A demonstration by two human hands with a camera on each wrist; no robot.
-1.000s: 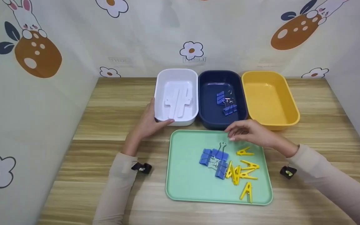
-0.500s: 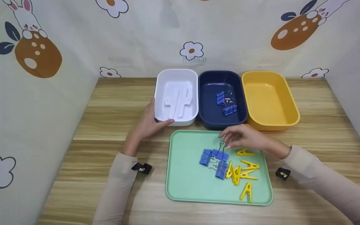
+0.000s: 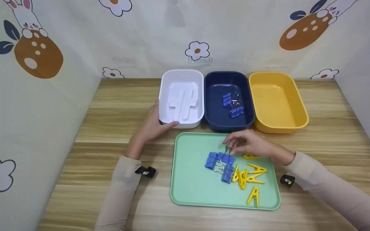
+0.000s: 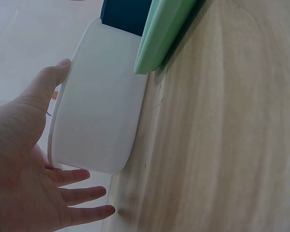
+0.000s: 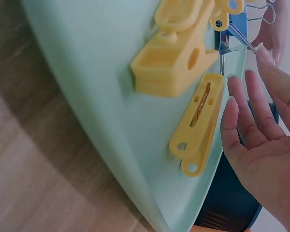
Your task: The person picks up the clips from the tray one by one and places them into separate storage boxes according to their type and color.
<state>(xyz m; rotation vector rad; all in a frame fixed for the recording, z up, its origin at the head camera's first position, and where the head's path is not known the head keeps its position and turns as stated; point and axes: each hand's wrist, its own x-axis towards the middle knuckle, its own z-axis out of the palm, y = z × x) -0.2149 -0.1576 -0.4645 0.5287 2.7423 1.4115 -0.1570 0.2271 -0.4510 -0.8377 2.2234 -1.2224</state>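
Observation:
My left hand (image 3: 149, 126) rests against the near left corner of the white bin (image 3: 163, 96), thumb on its rim. In the left wrist view several of its fingers stretch out straight beside the bin. My right hand (image 3: 249, 142) is over the back of the green tray (image 3: 194, 189). Its thumb and fingertips are around the upright wire handles of a blue binder clip (image 3: 226, 158), with a gap between them; the thumb tip seems to touch the wire in the right wrist view. Two more blue binder clips (image 3: 211, 161) lie beside it, near several yellow clothespins (image 3: 254, 196).
A navy bin (image 3: 214, 120) holding blue binder clips (image 3: 236, 112) stands between the white bin and a yellow bin (image 3: 276, 109). Inside the white bin lie white pieces (image 3: 189, 107), hard to make out. A patterned cloth wall (image 3: 153, 41) rises behind the wooden table (image 3: 92, 179).
My right hand has moved left and down, from beside the navy bin's near edge to the binder clip's wire handles. The left hand has stayed at the white bin.

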